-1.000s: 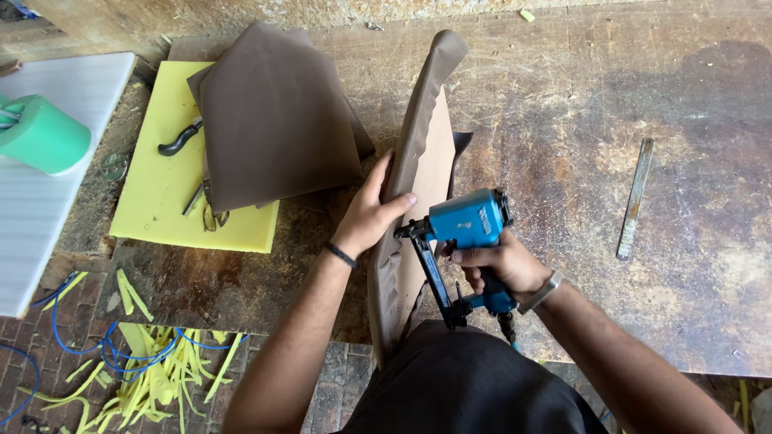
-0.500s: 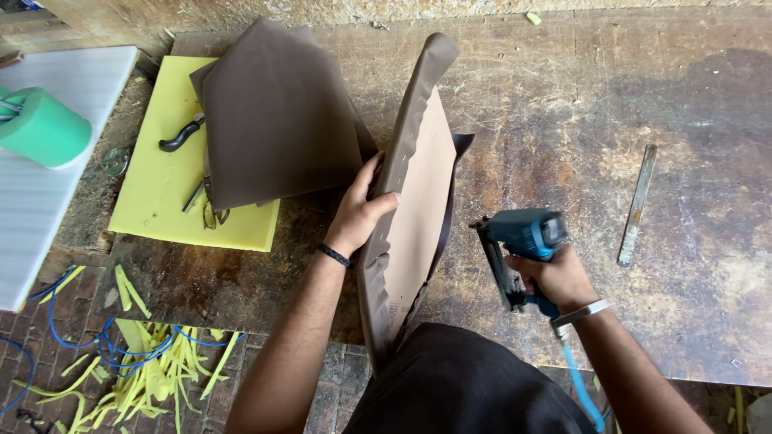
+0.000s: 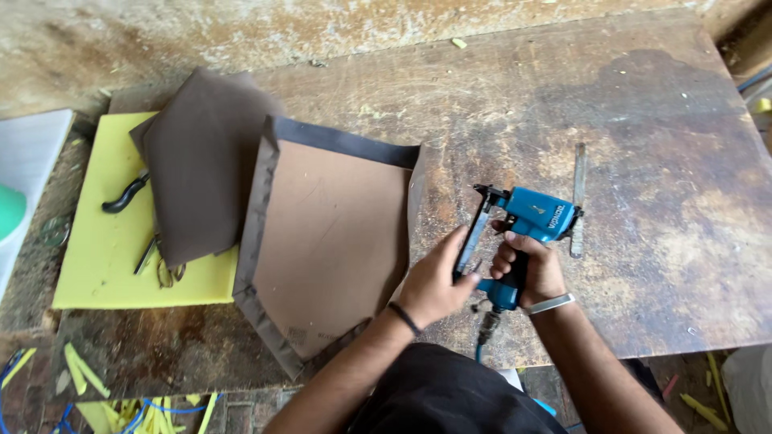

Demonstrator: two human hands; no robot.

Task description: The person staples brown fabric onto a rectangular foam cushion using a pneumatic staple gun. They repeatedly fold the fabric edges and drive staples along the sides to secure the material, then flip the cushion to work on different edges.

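Note:
A brown board panel [image 3: 334, 241] edged with dark brown fabric lies flat on the worn wooden table [image 3: 643, 145], its bare backing side up. To its right my right hand [image 3: 531, 269] grips the handle of a blue pneumatic staple gun [image 3: 523, 233], held upright above the table. My left hand [image 3: 438, 281] touches the gun's long black magazine with its fingertips. A black band circles my left wrist and a silver bangle my right.
A second dark brown fabric piece [image 3: 201, 161] rests on a yellow foam sheet [image 3: 104, 257] at the left, with black-handled scissors [image 3: 125, 194] beside it. A metal bar [image 3: 577, 189] lies behind the gun. Yellow foam scraps [image 3: 80, 374] and blue cord lie on the floor.
The panel, earlier held on edge by my left hand, now lies flat. My left hand moved off it to the staple gun. The gun has shifted right, away from the panel.

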